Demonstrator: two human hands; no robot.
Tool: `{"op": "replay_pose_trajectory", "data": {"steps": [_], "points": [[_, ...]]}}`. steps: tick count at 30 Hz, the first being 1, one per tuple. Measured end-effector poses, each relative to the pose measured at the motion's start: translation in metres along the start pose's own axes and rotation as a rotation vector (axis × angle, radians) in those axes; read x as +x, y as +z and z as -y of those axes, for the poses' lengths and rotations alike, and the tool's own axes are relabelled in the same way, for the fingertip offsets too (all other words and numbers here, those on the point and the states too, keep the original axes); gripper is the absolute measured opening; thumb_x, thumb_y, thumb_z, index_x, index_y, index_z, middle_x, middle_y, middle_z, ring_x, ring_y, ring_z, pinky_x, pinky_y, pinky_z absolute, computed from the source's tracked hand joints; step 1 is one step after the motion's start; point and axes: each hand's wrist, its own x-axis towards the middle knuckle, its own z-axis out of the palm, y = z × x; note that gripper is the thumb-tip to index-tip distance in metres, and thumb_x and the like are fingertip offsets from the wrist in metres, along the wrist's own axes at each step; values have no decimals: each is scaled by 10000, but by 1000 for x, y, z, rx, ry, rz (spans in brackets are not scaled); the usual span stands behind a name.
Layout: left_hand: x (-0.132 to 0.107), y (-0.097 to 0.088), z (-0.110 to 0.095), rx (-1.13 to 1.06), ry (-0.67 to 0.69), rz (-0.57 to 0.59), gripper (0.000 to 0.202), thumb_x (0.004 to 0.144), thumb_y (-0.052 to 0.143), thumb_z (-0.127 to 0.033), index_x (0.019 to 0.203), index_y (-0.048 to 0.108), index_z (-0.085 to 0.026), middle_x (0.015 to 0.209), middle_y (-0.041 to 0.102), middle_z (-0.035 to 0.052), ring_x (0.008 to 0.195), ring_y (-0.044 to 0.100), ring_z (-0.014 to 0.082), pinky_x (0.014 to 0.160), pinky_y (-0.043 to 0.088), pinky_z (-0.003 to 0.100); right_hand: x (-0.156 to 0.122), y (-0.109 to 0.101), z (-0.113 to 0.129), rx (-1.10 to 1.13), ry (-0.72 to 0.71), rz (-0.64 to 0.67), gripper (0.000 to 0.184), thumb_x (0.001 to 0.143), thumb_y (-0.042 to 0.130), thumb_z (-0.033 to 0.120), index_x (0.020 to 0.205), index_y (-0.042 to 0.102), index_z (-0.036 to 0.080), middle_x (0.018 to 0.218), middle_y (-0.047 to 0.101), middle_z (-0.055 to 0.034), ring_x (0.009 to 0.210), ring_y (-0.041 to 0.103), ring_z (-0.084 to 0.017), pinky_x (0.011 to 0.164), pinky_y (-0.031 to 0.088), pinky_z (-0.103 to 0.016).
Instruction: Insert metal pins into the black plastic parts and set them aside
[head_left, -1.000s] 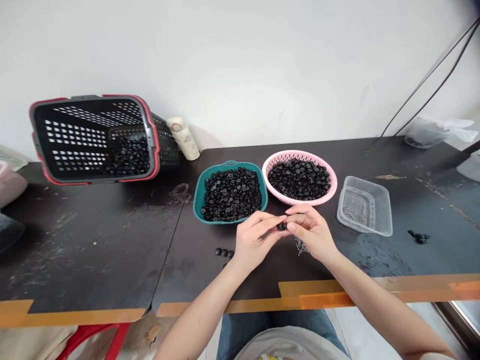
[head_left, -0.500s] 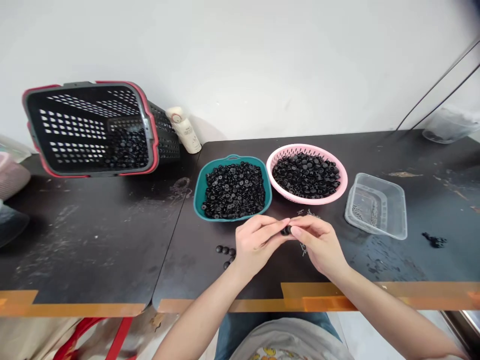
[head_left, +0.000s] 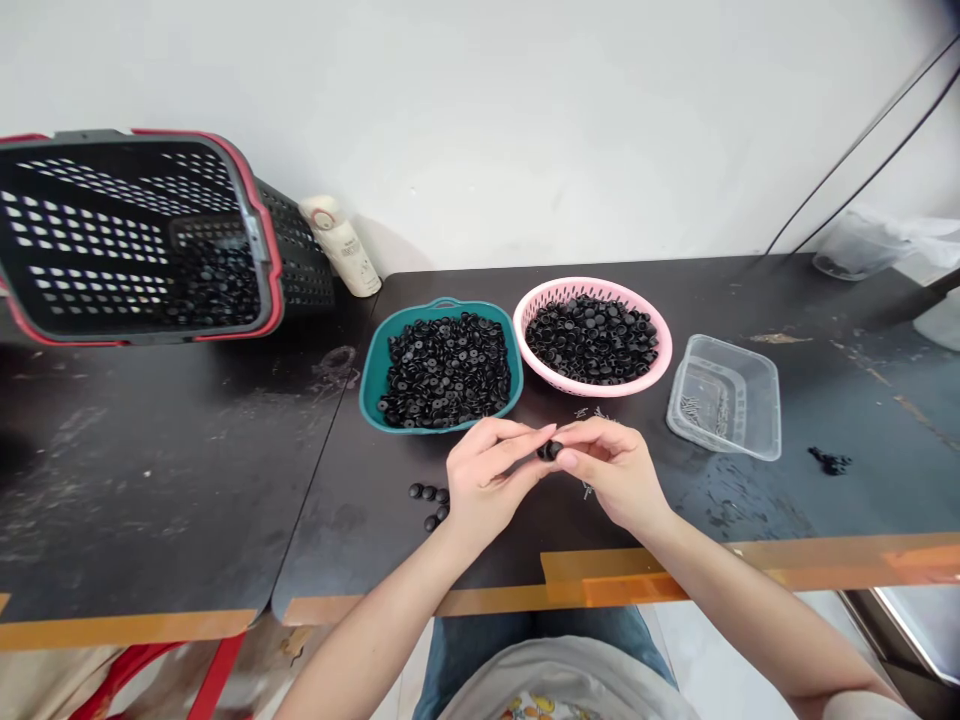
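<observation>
My left hand [head_left: 491, 478] and my right hand [head_left: 616, 474] meet above the table, fingertips pinched on a small round black piece [head_left: 550, 451] between them. The fingers cover part of it. Just beyond my hands stands a teal basin [head_left: 367, 385] filled with small black discs with centre holes. Right of that, a pink basket [head_left: 634, 383] holds black cap-like pieces. Several round black pieces [head_left: 429, 493] lie on the table left of my left hand. Thin metal pins [head_left: 587, 490] are scattered behind and beneath my right hand, partly hidden.
A clear plastic box [head_left: 757, 425] with small metal pins is to the right, and a small black clump [head_left: 830, 461] lies beyond it. At the left, a dark basket with a red rim [head_left: 274, 270] rests on its side beside a white bottle [head_left: 345, 250]. Orange tape [head_left: 675, 577] lines the table's front edge.
The whole view has shifted, so the table things appear further left. Both hands keep their pinch on the black piece, which now shows a little more between the fingertips.
</observation>
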Motion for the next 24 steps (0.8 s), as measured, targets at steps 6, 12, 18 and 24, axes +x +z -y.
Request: {"op": "replay_pose_trajectory", "data": {"steps": [6, 12, 18, 24], "points": [[-1, 1, 0, -14, -21, 3, 308, 837, 780, -232, 1139, 759, -292, 864, 719, 9, 766, 663, 128, 686, 552, 243, 4, -6, 9, -184, -190, 76, 127, 787, 831, 224, 887, 813, 300, 878, 749, -39, 773, 703, -194, 658, 617, -316], [-2, 1, -1, -33, -12, -9, 317, 841, 776, -219, 1150, 753, -286, 851, 704, 4, 755, 653, 113, 669, 538, 224, 2, -6, 7, -235, -281, 52, 183, 787, 831, 197, 919, 823, 323, 886, 780, -41, 782, 723, -212, 662, 618, -334], [-2, -1, 2, 33, 49, -28, 346, 838, 777, -199, 1167, 743, -304, 883, 713, 6, 760, 657, 119, 681, 553, 237, 3, -4, 6, 81, 71, 80, 116, 713, 888, 289, 788, 801, 277, 904, 781, -33, 821, 736, -208, 744, 648, -361], [0, -3, 6, 146, 157, 8, 302, 845, 774, -234, 1139, 750, -300, 914, 739, 13, 796, 663, 143, 723, 552, 281, 12, -10, 16, 203, 364, 220, 296, 705, 896, 298, 873, 668, 210, 824, 759, -8, 751, 726, -156, 762, 628, -324]]}}
